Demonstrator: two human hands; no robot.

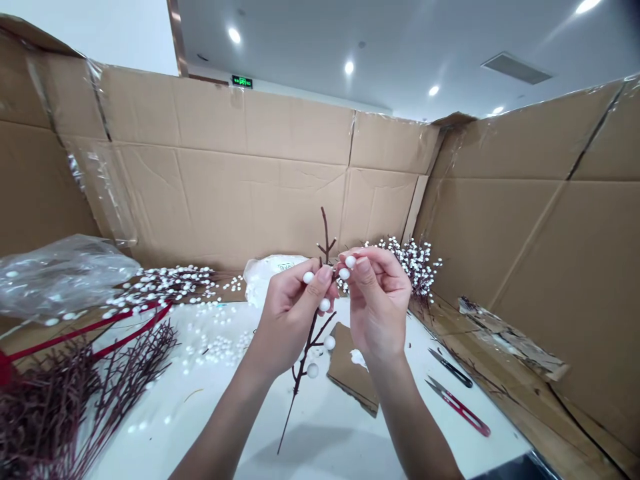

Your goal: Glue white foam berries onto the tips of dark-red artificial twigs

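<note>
My left hand [295,310] is closed in a pinch on a dark brown artificial branch [301,367], which stands nearly upright over the table. Several white balls sit on its twigs, among them one ball [329,343] below my fingers. At the top, the bare forked tip [325,233] rises above both hands. My right hand [379,300] pinches a white ball [351,262] between thumb and finger, close to the left fingertips. Another white ball [344,274] shows just beneath it. The fingers partly hide where the balls meet the twigs.
Loose white balls [220,348] lie on the white table [210,413]. Bare brown branches [125,380] and red ribbon [135,327] are at left; finished-looking berry branches [413,267] stand behind. Cardboard [345,373], black snips [453,369] and red snips [460,407] lie at right. Cardboard walls [275,180] surround the table.
</note>
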